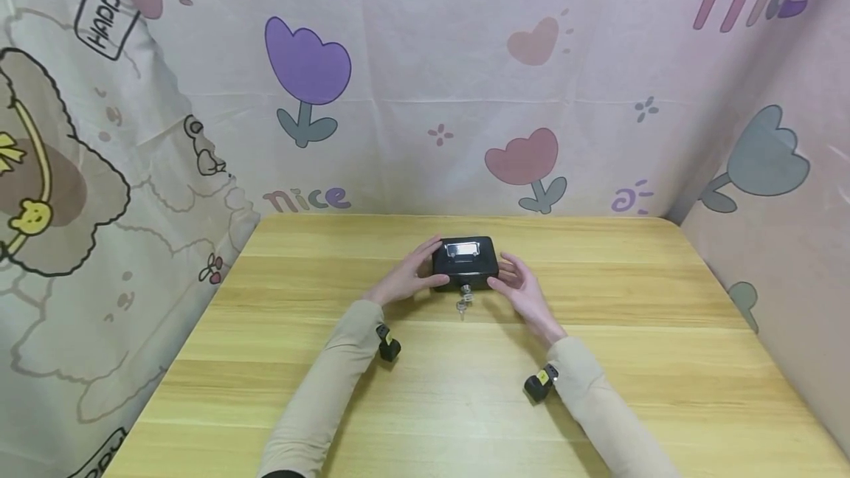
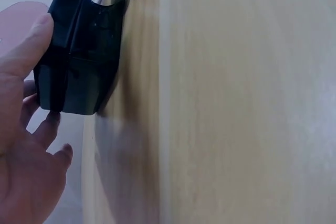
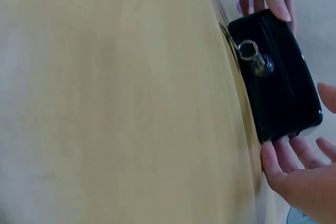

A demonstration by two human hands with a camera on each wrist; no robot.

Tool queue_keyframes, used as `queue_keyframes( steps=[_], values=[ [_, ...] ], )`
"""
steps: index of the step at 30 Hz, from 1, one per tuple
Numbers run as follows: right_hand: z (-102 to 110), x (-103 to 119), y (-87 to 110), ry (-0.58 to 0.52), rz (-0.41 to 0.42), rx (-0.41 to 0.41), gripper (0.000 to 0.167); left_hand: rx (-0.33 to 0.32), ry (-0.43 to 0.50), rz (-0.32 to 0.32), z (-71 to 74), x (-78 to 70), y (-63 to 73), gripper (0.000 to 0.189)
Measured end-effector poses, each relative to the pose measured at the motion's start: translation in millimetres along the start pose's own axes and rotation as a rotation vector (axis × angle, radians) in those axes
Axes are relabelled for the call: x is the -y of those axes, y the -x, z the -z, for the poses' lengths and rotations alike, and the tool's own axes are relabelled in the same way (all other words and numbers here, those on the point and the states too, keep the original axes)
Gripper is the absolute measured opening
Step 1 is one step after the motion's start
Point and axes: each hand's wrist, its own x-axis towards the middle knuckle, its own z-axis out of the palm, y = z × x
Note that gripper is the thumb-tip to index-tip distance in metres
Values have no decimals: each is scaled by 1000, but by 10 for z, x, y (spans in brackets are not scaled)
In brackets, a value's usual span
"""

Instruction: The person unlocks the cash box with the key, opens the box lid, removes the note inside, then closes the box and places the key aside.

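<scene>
Over the wooden surface (image 1: 465, 404), flanking a black box (image 1: 464, 265) closely with left hand (image 1: 406, 276) and right hand (image 1: 524, 292) spread. Touching its left end with the left thumb.

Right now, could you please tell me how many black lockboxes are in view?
1: the black lockbox, toward the far side of the table, with keys at its front.
</scene>
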Motion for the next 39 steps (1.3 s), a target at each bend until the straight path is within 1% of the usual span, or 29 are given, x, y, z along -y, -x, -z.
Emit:
queue_keyframes(
  steps=[3, 7, 10, 13, 15, 17, 20, 22, 25, 28, 35, 39],
  values=[
    [34, -3, -19, 44, 3, 8, 75, -7, 47, 2, -14, 14, 6, 89],
    [67, -2, -54, 73, 1, 36, 76, -15, 65, -1, -25, 8, 31, 95],
    [81, 1, -88, 66, 16, 84, 78, -9, 85, -20, -25, -5, 51, 99],
    [96, 2, -127, 48, 45, 137, 82, -2, 126, -52, -29, 2, 57, 101],
    [102, 2, -152, 44, 65, 160, 86, 0, 173, -71, -34, 15, 62, 102],
    [108, 2, -173, 47, 73, 172, 89, 2, 244, -80, -45, 41, 63, 103],
    [120, 4, -189, 51, 69, 182, 92, 9, 348, -77, -59, 79, 71, 103],
    [134, 4, -189, 43, 57, 192, 92, 11, 391, -72, -64, 100, 74, 103],
    [158, 1, -177, 38, 51, 211, 91, 9, 377, -76, -64, 115, 79, 101],
    [172, 4, -165, 49, 62, 223, 89, 11, 357, -75, -60, 119, 79, 99],
    [190, 20, -141, 33, 48, 216, 86, 32, 412, -55, -62, 150, 88, 97],
    [218, 21, -129, 45, 50, 212, 82, 27, 402, -47, -50, 147, 107, 93]
  ],
)
